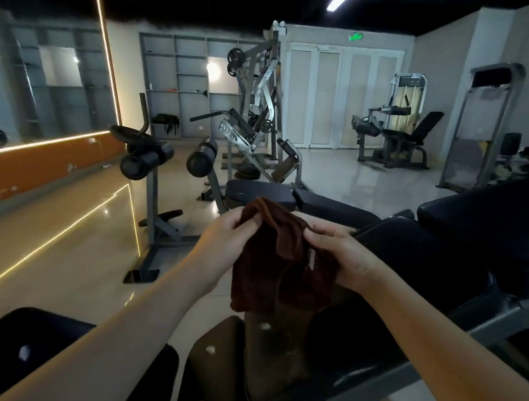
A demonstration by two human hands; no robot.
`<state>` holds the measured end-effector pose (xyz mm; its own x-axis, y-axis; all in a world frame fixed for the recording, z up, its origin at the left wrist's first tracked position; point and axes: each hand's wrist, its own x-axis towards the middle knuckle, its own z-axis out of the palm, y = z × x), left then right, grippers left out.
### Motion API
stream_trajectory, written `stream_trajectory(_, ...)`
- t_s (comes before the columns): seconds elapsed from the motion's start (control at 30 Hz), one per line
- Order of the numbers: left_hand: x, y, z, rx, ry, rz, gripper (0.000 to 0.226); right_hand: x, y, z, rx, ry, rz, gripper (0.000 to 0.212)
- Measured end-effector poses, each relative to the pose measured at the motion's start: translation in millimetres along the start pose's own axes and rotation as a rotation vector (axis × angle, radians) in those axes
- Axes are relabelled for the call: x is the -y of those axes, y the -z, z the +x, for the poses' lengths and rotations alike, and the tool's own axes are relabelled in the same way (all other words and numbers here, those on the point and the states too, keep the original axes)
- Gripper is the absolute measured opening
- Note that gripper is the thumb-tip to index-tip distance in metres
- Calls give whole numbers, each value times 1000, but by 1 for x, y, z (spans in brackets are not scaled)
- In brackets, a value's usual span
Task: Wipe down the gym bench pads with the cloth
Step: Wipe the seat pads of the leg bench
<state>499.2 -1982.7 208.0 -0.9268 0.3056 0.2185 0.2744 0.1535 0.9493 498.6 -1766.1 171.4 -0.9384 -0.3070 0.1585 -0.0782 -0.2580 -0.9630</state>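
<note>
— What do we have at the centre?

— The cloth. It is dark brown with a towelling nap, and it is crumpled and folded over itself. A small pale label sits near its right edge. We see it up in the air between the two hands, and it does not appear to rest on any pad.

— How are the hands holding it?

— The left hand pinches the top corner, with thumb and fingertips closed on a raised fold. The right hand grips the right edge just beside the label, its thumb on top and its fingers curled behind. The lower part of the cloth droops loose below both hands.

— And what do we find around it?

— Right under the hanging hem, a dull brownish padded part runs toward us. It is scuffed, and we cannot tell quite what it is. Behind the right hand and off to the right is a black bench pad, thick and slightly glossy. Past the top of the cloth lies a flat dark pad on its grey frame.

— And farther out?

— Two black foam rollers stand on a grey upright to the left. Behind them is a silver plate-loaded machine. The shiny floor reflects a strip of light. A mirror covers the left wall, and pale double doors close off the back.
</note>
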Motion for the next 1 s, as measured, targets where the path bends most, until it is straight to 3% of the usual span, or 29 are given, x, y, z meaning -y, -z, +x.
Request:
stream_trajectory(0.13, -9, 0, 8, 5, 5, 75, 25, -1, -3, -5, 9, -23, 15, 31)
stream_trajectory(0.3, -21, -3, 20, 104, 2, 336, 24, -3, -10, -14, 139, -72, 22, 47)
stream_trajectory(0.4, -30, -9, 23, 169, -91, 554, 24, -2, -13, -17, 157, -60, 33, 55)
stream_trajectory(0.57, -35, -11, 30, 270, -247, 782, 28, 1, -14, -18, 145, -114, 20, 87)
stream_trajectory(0.7, -36, -6, 34, 331, -284, 821, 28, -2, -12, -17, 169, -80, -57, 57)
stream_trajectory(0.8, -37, -1, 35, 389, -206, 797, 31, -2, -9, -15, 81, -65, -76, 48)
stream_trajectory(1.0, -25, 19, 26, 703, 286, 393, 45, 0, -7, -15, -10, -9, -81, 49)
